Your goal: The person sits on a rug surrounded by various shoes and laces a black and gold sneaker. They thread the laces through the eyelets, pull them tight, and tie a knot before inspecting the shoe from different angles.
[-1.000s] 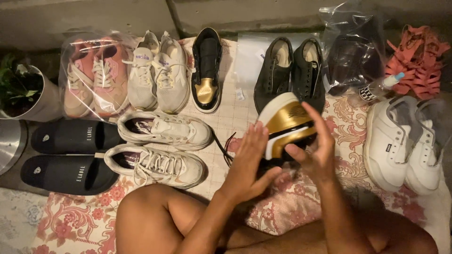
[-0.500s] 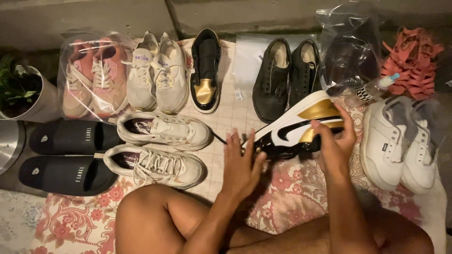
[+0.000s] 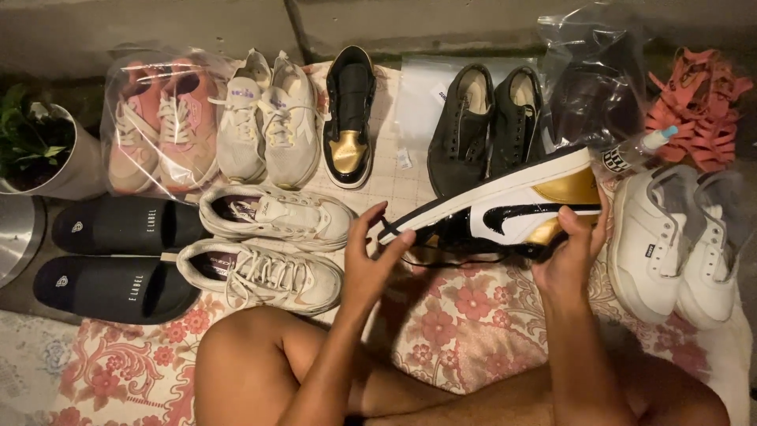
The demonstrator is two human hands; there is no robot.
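Turned from toe-up to side-on, the black, white and gold sneaker (image 3: 512, 209) now lies level above the floral cloth (image 3: 473, 323). The right hand (image 3: 569, 256) grips its gold heel; the left hand (image 3: 374, 256) pinches its toe, near its mate (image 3: 349, 118).

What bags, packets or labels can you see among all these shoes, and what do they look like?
Clear plastic bag: far left, wrapped round pink sneakers.
Flat clear packet: top centre, with a small white label.
Crumpled clear bag: top right, over dark shoes.
Small white tag: on the mat.
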